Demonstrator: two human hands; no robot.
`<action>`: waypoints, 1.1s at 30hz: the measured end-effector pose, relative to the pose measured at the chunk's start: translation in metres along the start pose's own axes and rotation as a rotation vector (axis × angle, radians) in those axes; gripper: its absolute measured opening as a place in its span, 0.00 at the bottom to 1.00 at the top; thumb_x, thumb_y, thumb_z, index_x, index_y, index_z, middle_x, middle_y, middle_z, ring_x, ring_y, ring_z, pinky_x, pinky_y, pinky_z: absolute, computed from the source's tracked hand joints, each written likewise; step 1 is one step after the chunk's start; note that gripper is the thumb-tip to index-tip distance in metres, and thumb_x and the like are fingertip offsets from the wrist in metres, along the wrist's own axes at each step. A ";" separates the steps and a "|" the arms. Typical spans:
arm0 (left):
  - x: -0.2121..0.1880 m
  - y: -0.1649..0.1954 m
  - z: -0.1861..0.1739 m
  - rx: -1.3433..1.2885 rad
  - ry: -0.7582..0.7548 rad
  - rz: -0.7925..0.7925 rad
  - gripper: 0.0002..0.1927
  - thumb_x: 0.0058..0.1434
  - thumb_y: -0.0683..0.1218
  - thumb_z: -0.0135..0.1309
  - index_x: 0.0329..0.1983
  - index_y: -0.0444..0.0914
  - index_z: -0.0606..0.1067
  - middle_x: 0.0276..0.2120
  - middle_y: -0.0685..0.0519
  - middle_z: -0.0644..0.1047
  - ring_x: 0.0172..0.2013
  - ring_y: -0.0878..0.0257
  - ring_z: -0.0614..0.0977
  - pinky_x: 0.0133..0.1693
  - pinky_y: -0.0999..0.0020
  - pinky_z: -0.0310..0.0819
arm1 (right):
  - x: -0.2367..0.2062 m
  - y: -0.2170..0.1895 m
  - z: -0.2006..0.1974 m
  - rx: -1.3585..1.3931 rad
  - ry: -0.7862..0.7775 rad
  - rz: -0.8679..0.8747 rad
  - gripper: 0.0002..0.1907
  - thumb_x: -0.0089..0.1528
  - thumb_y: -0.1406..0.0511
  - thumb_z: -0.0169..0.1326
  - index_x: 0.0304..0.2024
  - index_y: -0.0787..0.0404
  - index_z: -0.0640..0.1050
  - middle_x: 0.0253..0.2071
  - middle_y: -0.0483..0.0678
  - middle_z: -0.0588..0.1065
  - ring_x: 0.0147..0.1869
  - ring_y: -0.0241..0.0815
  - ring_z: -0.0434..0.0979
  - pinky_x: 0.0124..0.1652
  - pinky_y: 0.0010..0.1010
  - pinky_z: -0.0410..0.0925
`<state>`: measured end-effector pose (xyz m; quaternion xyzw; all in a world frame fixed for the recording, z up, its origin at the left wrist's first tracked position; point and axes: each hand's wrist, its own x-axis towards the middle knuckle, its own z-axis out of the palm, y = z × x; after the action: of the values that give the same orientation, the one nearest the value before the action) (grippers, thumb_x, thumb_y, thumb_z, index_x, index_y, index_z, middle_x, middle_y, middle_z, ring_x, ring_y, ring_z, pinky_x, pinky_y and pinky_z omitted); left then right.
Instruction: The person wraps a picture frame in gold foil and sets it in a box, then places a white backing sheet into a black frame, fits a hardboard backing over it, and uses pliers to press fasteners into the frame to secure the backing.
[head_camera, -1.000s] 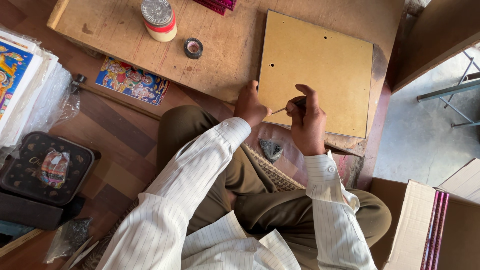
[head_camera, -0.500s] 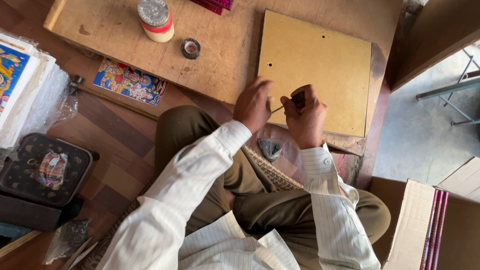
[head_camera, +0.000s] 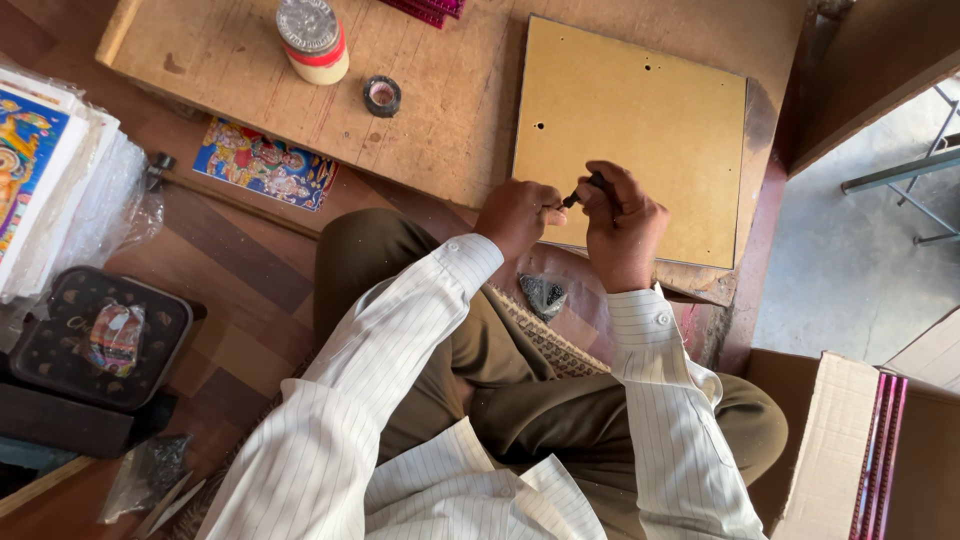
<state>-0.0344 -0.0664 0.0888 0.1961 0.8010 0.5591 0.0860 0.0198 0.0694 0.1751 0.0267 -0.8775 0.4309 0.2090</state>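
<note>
My right hand (head_camera: 622, 228) is closed around a small dark tool (head_camera: 590, 187) whose tip points left toward my left hand (head_camera: 518, 215). My left hand pinches something tiny at the tool's tip; the item itself is too small to make out. Both hands hover over the near edge of a tan square board (head_camera: 640, 130) with a few small holes, which lies on a low wooden work table (head_camera: 230, 60). A small clear bag of dark bits (head_camera: 543, 296) rests on my lap just below the hands.
On the table stand a round tin with a red band (head_camera: 313, 38) and a small black tape roll (head_camera: 381, 96). A colourful picture card (head_camera: 264, 162) lies on the floor, wrapped prints (head_camera: 50, 170) at left, a dark tray (head_camera: 90, 335) below them, a cardboard box (head_camera: 840, 450) at right.
Both hands have drawn slightly back toward me along the board's near edge, and the tool tip now meets the left fingers.
</note>
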 end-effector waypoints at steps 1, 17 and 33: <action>0.000 -0.002 0.001 0.013 0.002 0.004 0.07 0.55 0.46 0.63 0.35 0.40 0.83 0.30 0.45 0.82 0.33 0.50 0.85 0.38 0.56 0.77 | 0.000 0.002 0.001 -0.024 0.030 0.001 0.10 0.65 0.74 0.60 0.49 0.65 0.81 0.37 0.47 0.83 0.41 0.33 0.84 0.42 0.25 0.76; 0.002 -0.001 0.002 -0.022 -0.018 0.036 0.10 0.55 0.50 0.64 0.35 0.40 0.83 0.29 0.46 0.82 0.30 0.53 0.85 0.36 0.58 0.78 | -0.001 -0.008 -0.002 -0.162 0.019 -0.050 0.07 0.60 0.72 0.66 0.41 0.64 0.82 0.33 0.49 0.82 0.34 0.36 0.83 0.35 0.26 0.74; -0.001 0.007 -0.003 -0.005 -0.069 -0.067 0.12 0.55 0.48 0.67 0.34 0.34 0.80 0.27 0.40 0.80 0.29 0.48 0.82 0.34 0.55 0.73 | 0.000 -0.009 0.002 -0.129 0.103 0.009 0.09 0.60 0.70 0.69 0.40 0.64 0.81 0.33 0.47 0.82 0.34 0.36 0.82 0.35 0.27 0.74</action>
<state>-0.0336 -0.0674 0.0962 0.1879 0.8023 0.5508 0.1325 0.0213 0.0626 0.1805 -0.0131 -0.8916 0.3751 0.2531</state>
